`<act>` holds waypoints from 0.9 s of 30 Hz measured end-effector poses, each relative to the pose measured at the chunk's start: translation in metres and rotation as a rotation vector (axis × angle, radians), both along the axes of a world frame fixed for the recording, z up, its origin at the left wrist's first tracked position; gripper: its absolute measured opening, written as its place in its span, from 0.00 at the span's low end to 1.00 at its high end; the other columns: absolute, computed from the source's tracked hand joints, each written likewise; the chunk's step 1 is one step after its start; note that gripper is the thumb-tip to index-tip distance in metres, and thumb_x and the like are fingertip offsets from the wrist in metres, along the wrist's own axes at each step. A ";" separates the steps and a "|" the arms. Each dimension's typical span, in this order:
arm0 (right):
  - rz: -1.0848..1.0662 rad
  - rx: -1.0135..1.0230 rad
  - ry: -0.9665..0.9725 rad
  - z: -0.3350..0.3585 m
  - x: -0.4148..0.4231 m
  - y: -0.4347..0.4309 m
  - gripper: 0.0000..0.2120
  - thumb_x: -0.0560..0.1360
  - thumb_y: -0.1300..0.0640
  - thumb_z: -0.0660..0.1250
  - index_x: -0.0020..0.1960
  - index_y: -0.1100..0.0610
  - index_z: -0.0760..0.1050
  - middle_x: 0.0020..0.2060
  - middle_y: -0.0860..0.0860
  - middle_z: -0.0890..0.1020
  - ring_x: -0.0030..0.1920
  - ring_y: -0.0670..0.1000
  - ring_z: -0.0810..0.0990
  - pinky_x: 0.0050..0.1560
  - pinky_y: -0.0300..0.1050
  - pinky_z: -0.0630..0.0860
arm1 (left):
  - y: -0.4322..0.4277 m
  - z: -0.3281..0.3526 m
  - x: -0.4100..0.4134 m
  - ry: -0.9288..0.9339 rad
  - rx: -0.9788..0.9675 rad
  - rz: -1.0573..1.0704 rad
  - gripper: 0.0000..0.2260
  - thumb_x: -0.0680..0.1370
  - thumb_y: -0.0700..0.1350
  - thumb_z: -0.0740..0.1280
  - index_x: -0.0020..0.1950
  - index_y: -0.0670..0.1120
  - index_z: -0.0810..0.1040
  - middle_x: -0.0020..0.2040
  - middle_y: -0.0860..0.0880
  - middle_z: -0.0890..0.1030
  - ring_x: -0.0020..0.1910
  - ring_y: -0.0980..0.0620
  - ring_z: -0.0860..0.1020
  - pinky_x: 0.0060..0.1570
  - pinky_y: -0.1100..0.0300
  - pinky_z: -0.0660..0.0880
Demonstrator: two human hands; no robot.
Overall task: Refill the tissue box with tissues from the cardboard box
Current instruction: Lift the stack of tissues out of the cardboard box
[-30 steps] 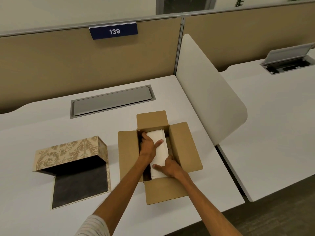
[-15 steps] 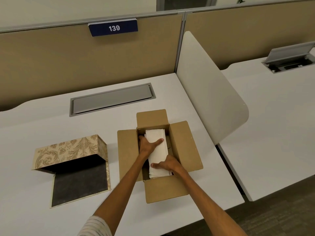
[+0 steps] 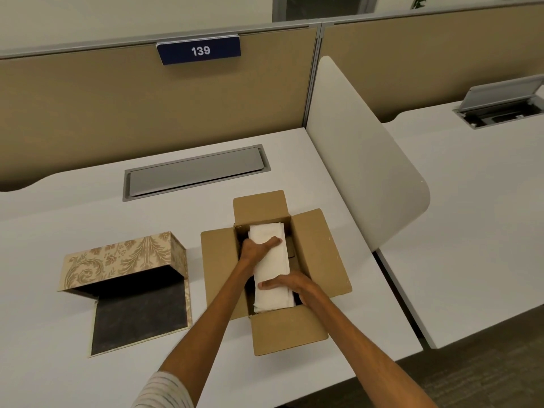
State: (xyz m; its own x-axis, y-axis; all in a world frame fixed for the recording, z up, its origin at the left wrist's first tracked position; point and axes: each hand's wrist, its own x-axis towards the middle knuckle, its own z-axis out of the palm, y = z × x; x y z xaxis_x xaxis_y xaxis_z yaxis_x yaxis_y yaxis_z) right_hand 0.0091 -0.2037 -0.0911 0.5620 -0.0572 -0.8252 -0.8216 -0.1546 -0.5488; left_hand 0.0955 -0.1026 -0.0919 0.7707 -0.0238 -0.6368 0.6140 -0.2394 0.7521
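A brown cardboard box [image 3: 318, 251] stands open on the white desk, its flaps spread out. Inside it lies a white stack of tissues [image 3: 272, 265]. My left hand [image 3: 256, 250] grips the stack's far left side, thumb across the top. My right hand [image 3: 290, 285] grips its near right side, fingers over the top. To the left stands the tissue box [image 3: 123, 254], beige with a gold floral pattern, open, with its dark-lined flap [image 3: 138, 319] flat on the desk.
A grey cable hatch [image 3: 194, 172] is set into the desk [image 3: 73, 207] behind the boxes. A white curved divider [image 3: 362, 160] rises at the desk's right edge. A tan partition with sign 139 [image 3: 200, 50] stands behind. A second desk [image 3: 477, 201] lies to the right.
Both hands have settled more firmly around the tissue stack, and the stack sits slightly higher in the cardboard box. The view has shifted a little.
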 end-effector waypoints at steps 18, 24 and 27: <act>-0.129 0.209 -0.198 0.036 -0.012 0.014 0.29 0.70 0.44 0.74 0.65 0.57 0.73 0.57 0.57 0.82 0.57 0.56 0.81 0.64 0.54 0.76 | 0.018 0.017 0.008 0.116 -0.275 -0.034 0.19 0.72 0.49 0.75 0.57 0.39 0.80 0.44 0.43 0.84 0.40 0.46 0.83 0.39 0.56 0.79; -0.102 0.273 -0.178 0.053 -0.016 0.005 0.23 0.68 0.44 0.75 0.59 0.53 0.78 0.52 0.54 0.86 0.55 0.54 0.82 0.59 0.50 0.77 | 0.025 0.029 0.010 0.126 -0.308 -0.093 0.18 0.73 0.50 0.75 0.55 0.39 0.81 0.47 0.42 0.85 0.43 0.45 0.84 0.44 0.53 0.81; -0.106 0.235 -0.195 0.068 -0.018 -0.009 0.22 0.64 0.44 0.77 0.53 0.50 0.79 0.47 0.51 0.86 0.50 0.52 0.82 0.47 0.44 0.77 | 0.034 0.041 0.015 0.089 -0.367 -0.103 0.21 0.72 0.48 0.75 0.61 0.39 0.79 0.56 0.41 0.84 0.56 0.42 0.83 0.55 0.49 0.80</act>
State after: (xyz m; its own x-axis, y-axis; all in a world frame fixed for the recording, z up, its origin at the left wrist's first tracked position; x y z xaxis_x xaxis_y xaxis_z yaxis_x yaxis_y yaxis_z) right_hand -0.0090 -0.2123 -0.0234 0.7120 0.0551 -0.7000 -0.7021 0.0756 -0.7081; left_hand 0.1107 -0.0683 -0.0508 0.6946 -0.3370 -0.6356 0.6675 -0.0277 0.7441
